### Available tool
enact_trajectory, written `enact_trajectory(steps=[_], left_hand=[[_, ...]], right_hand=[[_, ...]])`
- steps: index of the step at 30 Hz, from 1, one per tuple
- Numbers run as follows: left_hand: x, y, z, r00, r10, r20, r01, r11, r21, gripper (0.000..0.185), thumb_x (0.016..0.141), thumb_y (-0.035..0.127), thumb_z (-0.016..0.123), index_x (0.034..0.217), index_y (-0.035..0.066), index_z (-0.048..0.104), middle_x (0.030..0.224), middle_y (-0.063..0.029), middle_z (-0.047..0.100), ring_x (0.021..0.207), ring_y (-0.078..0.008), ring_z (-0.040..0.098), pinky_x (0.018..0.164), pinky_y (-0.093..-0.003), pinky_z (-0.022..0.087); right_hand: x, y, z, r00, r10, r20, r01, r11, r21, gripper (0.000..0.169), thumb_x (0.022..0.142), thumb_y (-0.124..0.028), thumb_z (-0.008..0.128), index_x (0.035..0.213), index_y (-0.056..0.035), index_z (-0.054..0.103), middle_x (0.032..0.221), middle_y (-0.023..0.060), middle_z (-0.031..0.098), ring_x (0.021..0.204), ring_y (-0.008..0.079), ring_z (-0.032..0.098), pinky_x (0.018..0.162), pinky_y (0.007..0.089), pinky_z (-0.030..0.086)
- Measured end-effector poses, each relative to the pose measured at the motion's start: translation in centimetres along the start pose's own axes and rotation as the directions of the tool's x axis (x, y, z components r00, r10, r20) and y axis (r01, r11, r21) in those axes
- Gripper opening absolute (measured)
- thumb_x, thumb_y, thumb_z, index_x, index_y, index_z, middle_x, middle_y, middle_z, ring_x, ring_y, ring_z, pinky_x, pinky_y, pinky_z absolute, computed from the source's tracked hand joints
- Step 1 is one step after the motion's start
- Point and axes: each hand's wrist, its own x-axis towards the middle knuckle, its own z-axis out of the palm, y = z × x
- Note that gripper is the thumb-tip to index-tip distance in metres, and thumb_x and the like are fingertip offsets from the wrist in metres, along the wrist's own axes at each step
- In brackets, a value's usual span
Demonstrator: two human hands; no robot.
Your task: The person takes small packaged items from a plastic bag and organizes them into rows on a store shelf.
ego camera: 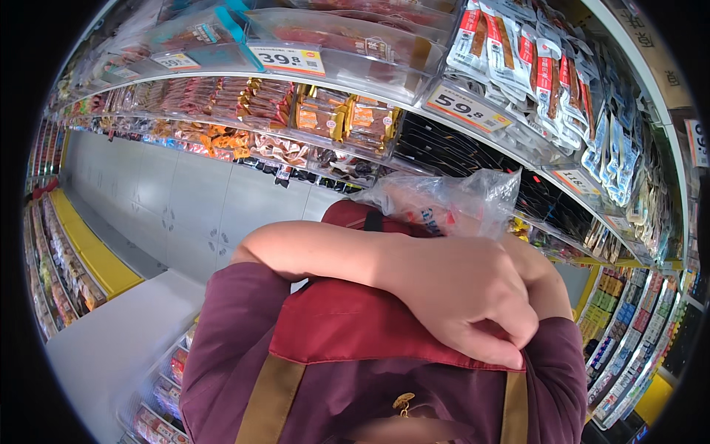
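Observation:
My left arm crosses my chest. My left hand [477, 297] has thumb and bent fingers closed on the top edge of the red apron [355, 327], beside the brown strap [515, 408] at the right. Beyond the left forearm, a clear plastic bag [482, 194] with red and blue print lies over my right hand [407, 191]. That hand shows only dimly through the film; its fingers and grip cannot be made out. A small gold-coloured pendant [404, 400] hangs on the purple top [233, 327] below the apron edge.
Curved-looking store shelves [355, 86] with packed snacks and price tags span the front. Sausage-like sticks in sachets [546, 77] fill a bin at upper right. Another shelf with a yellow ledge [91, 244] stands left, near a white panel [133, 327]. Boxed goods [627, 316] line the right.

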Motion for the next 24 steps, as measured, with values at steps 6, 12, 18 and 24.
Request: enact_trajectory(steps=[6,12,18,24], left_hand=[[-3.6,3.8,-5.5,0.983,-0.151,-0.104,0.163,0.978,0.126,0.016,0.079,0.021,0.076,0.075,0.012,0.064,0.058,0.0025,0.052,0.047,-0.0151,0.05,0.04,-0.0316,0.033],[-1.0,3.7,-4.6,0.99,-0.09,0.109,0.046,0.936,0.35,0.02,0.076,0.024,0.079,0.073,0.011,0.064,0.058,0.0026,0.051,0.045,-0.0162,0.049,0.039,-0.0291,0.033],[-0.8,2.5,-4.5,0.918,-0.381,0.107,0.312,0.863,0.399,0.024,0.076,0.028,0.079,0.084,0.009,0.067,0.061,0.0011,0.053,0.048,-0.0177,0.051,0.043,-0.0298,0.035],[-1.1,0.7,-3.8,0.854,-0.486,0.189,0.376,0.825,0.422,0.017,0.077,0.021,0.077,0.086,0.011,0.066,0.064,-0.0005,0.056,0.055,-0.0199,0.058,0.049,-0.0316,0.042]], right_hand=[[-1.2,-0.2,-2.3,0.995,0.01,-0.095,0.007,0.984,0.179,0.05,0.093,-0.04,0.056,0.129,-0.0051,0.055,0.125,0.0076,0.058,0.107,0.0181,0.057,0.093,0.0351,0.045],[-0.5,0.5,-3.0,0.993,-0.097,-0.062,0.087,0.986,-0.141,0.03,0.089,-0.024,0.065,0.114,-0.0073,0.065,0.105,0.0078,0.067,0.096,0.0178,0.061,0.086,0.0342,0.049],[-1.8,2.1,-3.6,0.998,-0.041,-0.046,0.031,0.978,-0.207,0.025,0.087,-0.019,0.064,0.108,-0.0066,0.067,0.099,0.0089,0.069,0.09,0.0188,0.063,0.082,0.0331,0.05],[-1.9,3.4,-6.1,0.886,0.463,-0.032,-0.453,0.846,-0.283,0.025,0.082,-0.018,0.066,0.103,-0.0052,0.067,0.088,0.0087,0.071,0.079,0.0223,0.066,0.074,0.0353,0.052]])
